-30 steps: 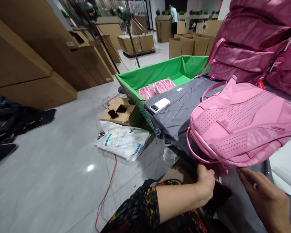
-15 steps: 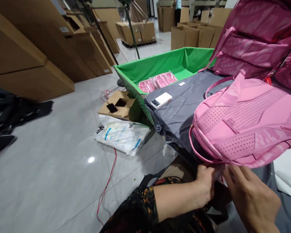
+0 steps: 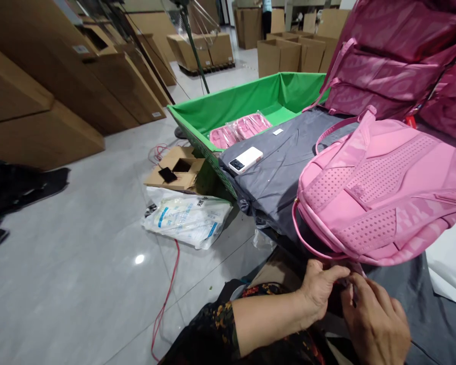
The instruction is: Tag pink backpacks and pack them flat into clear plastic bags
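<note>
A pink backpack point(image 3: 365, 197) lies on a table covered in grey sheeting, its padded, dotted back panel and shoulder straps facing up. At its near edge a short pink strip point(image 3: 356, 267) sticks out. My left hand point(image 3: 316, 291) is closed at that edge, thumb and fingers pinching around the strip. Close against it, my right hand point(image 3: 378, 317) is closed too, with fingertips bent in toward the left thumb. What the right fingertips hold is too small and shadowed to make out.
A white phone point(image 3: 245, 160) lies on the grey sheeting point(image 3: 277, 177). Darker pink backpacks point(image 3: 395, 71) stand behind. The green bin point(image 3: 228, 104) holds plastic-wrapped pink items point(image 3: 240, 130). On the floor are a white plastic bag point(image 3: 186, 218), an opened carton point(image 3: 177, 170) and a red cord point(image 3: 167, 299).
My right hand has drawn in toward the left and lower, fingers now bent closer to the left thumb. The backpack has stayed on the table; the camera view has shifted slightly.
</note>
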A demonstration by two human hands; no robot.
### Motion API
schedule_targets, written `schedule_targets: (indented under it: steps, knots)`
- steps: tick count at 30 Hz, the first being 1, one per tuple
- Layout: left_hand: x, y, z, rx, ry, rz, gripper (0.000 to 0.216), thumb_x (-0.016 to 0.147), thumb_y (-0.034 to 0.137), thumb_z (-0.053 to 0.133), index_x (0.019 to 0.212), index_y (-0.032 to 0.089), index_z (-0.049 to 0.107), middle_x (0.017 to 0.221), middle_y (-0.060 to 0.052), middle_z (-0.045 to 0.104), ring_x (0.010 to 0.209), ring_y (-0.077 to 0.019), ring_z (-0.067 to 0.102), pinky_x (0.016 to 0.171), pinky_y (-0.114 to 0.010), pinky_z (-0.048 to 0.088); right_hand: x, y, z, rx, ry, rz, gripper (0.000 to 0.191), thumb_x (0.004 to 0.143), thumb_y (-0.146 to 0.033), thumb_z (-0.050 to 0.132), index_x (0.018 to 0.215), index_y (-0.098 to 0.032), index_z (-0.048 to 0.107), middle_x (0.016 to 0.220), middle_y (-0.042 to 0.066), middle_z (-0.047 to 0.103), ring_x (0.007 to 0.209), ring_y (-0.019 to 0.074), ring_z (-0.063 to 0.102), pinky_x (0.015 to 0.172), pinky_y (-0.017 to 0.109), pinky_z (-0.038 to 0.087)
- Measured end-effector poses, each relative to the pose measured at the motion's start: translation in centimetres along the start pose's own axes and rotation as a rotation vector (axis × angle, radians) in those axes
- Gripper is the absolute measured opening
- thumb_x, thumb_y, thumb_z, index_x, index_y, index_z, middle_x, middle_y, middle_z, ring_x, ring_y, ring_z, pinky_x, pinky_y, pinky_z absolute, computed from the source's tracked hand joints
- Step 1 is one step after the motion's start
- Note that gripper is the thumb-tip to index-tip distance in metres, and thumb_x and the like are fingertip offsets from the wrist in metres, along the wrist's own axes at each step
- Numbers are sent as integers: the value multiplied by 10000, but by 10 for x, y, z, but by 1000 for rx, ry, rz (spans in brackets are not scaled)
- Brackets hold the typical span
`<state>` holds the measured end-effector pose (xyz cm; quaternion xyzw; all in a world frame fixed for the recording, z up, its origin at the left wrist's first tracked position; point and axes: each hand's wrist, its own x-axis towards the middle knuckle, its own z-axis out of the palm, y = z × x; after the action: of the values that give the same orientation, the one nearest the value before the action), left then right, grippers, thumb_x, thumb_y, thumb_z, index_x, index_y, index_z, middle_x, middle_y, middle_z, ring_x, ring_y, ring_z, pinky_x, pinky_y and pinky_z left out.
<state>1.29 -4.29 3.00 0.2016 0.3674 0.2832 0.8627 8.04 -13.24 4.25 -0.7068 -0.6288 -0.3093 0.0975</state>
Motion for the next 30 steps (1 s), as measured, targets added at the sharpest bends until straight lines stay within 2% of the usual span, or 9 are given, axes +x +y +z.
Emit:
schedule_targets:
  steps: [3, 7, 11, 14, 18, 21, 24, 27, 30]
  knots:
    - [2, -6, 2, 28, 38, 57, 195, 556, 213, 778, 735, 136, 769, 727, -37, 719, 706, -152, 571, 715, -282, 447, -6, 1, 4, 36, 19, 1, 124, 992, -132, 492, 1028, -127, 610, 919, 97, 740, 856, 211, 665, 719, 354, 414]
    - [7, -17, 6, 24, 177, 51, 226, 564, 160, 775, 787, 138, 742, 777, -44, 734, 752, -180, 617, 728, -296, 492, -13, 4, 4, 94, 57, -2, 162, 986, -144, 555, 1134, -122, 616, 973, 88, 759, 879, 220, 681, 746, 350, 441]
    - [9, -23, 10, -6, 250, 23, 343, 584, 102, 747, 917, 169, 694, 841, -35, 738, 769, -186, 648, 729, -291, 517, -10, 3, 10, -19, 198, 225, 330, 937, -255, 700, 1225, -123, 606, 969, 117, 750, 783, 215, 672, 708, 332, 466]
    - [7, -25, 10, 20, 290, -19, 272, 613, 102, 750, 848, 185, 639, 748, -9, 690, 728, -176, 634, 731, -291, 519, -4, 2, 24, -63, 257, 292, 205, 950, -299, 684, 1069, -142, 629, 871, 99, 722, 719, 201, 646, 648, 319, 439]
    - [-1, -25, 1, 120, 360, 1, 274, 614, 201, 839, 792, 187, 631, 717, 6, 652, 724, -171, 604, 731, -292, 510, -2, 4, 36, -63, 252, 256, 45, 973, -216, 621, 940, -193, 600, 836, 49, 695, 707, 164, 613, 639, 311, 385]
    - [-7, -22, -5, 221, 281, 115, 264, 602, 293, 874, 721, 162, 677, 721, -9, 654, 735, -165, 572, 718, -273, 488, -3, 7, 31, -56, 199, 146, 92, 988, -163, 533, 933, -196, 599, 859, 62, 685, 750, 179, 601, 666, 327, 375]
    - [-10, -16, -5, 324, 150, 198, 312, 638, 396, 844, 583, 147, 665, 619, 2, 581, 659, -139, 480, 627, -255, 430, 0, 6, 20, -64, 98, 59, 158, 993, -153, 466, 932, -180, 609, 881, 98, 675, 777, 219, 579, 675, 354, 373]
    - [-12, -8, 1, 398, 83, 206, 390, 684, 475, 780, 530, 139, 659, 557, 11, 519, 602, -118, 401, 568, -256, 352, 3, 4, 10, -53, 14, 29, 198, 976, -143, 418, 999, -151, 615, 938, 136, 676, 847, 252, 585, 699, 372, 382]
    - [-20, 0, 7, 405, 12, 174, 381, 700, 489, 751, 557, 142, 688, 564, -3, 550, 590, -121, 409, 572, -267, 340, 4, 4, 8, -49, 26, 25, 215, 985, -166, 391, 1016, -152, 604, 938, 139, 677, 869, 263, 590, 704, 379, 381]
